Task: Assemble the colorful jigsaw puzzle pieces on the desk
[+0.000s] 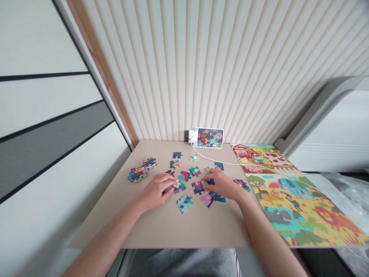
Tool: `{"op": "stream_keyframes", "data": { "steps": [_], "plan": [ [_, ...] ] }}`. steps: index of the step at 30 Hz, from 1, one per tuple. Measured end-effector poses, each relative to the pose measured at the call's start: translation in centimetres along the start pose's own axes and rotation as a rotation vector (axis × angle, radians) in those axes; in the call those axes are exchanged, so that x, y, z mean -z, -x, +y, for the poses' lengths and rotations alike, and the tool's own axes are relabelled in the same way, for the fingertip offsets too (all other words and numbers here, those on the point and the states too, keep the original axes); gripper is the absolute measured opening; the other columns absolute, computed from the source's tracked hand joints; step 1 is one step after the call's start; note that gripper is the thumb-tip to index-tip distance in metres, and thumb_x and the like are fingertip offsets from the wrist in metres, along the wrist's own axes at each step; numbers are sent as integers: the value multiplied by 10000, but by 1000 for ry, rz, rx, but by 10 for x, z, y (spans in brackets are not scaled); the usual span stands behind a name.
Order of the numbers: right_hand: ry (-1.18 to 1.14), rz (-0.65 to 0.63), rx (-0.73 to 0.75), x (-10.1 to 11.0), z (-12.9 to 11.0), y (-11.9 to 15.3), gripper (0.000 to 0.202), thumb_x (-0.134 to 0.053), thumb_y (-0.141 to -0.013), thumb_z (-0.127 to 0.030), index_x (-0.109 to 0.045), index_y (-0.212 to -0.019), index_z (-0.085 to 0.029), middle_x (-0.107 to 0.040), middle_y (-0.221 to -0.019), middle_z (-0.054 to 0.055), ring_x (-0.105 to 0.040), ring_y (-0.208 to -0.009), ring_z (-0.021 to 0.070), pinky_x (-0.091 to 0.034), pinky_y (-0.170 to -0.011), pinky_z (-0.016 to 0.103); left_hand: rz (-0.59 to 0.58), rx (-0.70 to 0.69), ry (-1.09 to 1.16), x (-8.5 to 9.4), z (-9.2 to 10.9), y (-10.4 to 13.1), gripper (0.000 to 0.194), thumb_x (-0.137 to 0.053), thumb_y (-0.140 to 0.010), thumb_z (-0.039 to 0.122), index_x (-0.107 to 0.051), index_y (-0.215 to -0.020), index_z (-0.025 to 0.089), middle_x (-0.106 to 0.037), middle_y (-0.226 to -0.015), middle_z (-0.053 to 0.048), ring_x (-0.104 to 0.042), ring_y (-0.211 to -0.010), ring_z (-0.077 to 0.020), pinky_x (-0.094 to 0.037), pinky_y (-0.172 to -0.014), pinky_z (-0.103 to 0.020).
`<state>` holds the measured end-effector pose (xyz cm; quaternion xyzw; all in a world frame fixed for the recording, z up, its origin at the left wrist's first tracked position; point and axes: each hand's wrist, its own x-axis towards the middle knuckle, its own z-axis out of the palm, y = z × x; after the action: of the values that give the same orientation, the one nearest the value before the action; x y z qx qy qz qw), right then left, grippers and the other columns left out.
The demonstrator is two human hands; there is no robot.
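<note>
Several loose jigsaw pieces are spread over the middle of the beige table [150,227]. My left hand [158,189] rests at their left side, fingers curled beside a green and white piece [180,186]; what its fingertips hold, if anything, is hidden. My right hand [220,182] lies over dark blue pieces on the right, its fingertips beside a dark piece with a grey figure [197,187]. Nearer the front edge lies a teal leaf-patterned piece [184,203], next to a purple piece [206,199]. A picture card [210,138] leans upright at the back.
Piled pieces [138,174] sit on the left. A white charger [191,136] is plugged in at the back, its cable [219,162] running right across the table. Finished farm [256,158] and safari [300,211] puzzles cover the right side. A ribbed wall stands behind.
</note>
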<state>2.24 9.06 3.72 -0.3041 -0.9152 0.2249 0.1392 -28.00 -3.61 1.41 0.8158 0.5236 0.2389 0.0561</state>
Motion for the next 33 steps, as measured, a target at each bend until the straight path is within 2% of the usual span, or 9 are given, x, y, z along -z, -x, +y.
{"op": "stream_keyframes", "data": {
  "steps": [5, 14, 22, 33],
  "plan": [
    [29, -33, 14, -9, -1, -1, 436, -798, -794, -413, -721, -1217, -344, -666, -1087, 42, -606, -1067, 254, -440, -999, 391, -65, -29, -18, -1, 3, 1, 287, -549, -983, 272, -670, -1241, 300, -663, -1232, -60, -568, -1212, -239, -422, -1088, -440],
    [43, 7, 2, -14, -3, -3, 369, -837, -762, -404, -732, -1092, -279, -653, -1070, 48, -583, -1077, 254, -405, -998, 379, -63, -32, 7, -2, 0, 2, 246, -570, -977, 278, -701, -1184, 296, -670, -1209, -57, -597, -1178, -226, -442, -1074, -418],
    [143, 37, 27, -20, -4, -4, 390, -782, -802, -523, -705, -1064, -244, -643, -1049, 58, -571, -1055, 252, -378, -975, 372, -27, -76, 53, -7, -3, 3, 217, -612, -959, 281, -696, -1159, 271, -684, -1144, -56, -635, -1100, -206, -468, -1036, -385],
    [210, 79, 8, -22, -10, -4, 408, -779, -785, -572, -673, -975, -228, -637, -996, 61, -571, -1002, 259, -384, -924, 370, -43, -22, -32, 1, 4, 0, 322, -676, -913, 447, -682, -1183, 273, -666, -1175, -63, -601, -1146, -249, -460, -1016, -416]
  ]
}}
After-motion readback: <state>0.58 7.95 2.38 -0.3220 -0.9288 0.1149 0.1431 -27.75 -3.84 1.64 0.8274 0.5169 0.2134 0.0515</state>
